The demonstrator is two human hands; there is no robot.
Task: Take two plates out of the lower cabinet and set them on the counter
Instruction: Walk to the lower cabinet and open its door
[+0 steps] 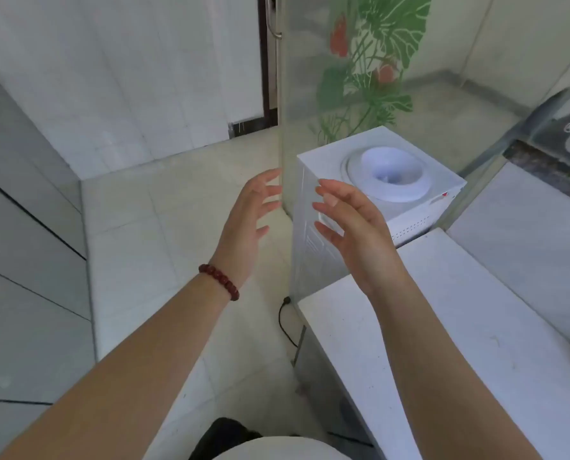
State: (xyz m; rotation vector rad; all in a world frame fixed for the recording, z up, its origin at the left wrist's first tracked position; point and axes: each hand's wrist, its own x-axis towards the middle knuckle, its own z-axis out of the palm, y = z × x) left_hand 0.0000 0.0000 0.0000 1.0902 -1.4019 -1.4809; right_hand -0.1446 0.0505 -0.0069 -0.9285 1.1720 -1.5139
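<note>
My left hand (248, 217) and my right hand (353, 227) are both raised in front of me, palms facing each other, fingers spread, holding nothing. The left wrist wears a dark red bead bracelet (219, 281). A white counter (476, 327) runs along the right, under my right forearm. Grey cabinet fronts (27, 260) line the left side, all closed. No plates are in view.
A white water dispenser (386, 180) without a bottle stands beyond the counter's end, its black cord (285, 322) on the floor. Behind it is a glass door (360, 78) with a green leaf print. A pale tiled floor (164, 227) lies between cabinets and counter.
</note>
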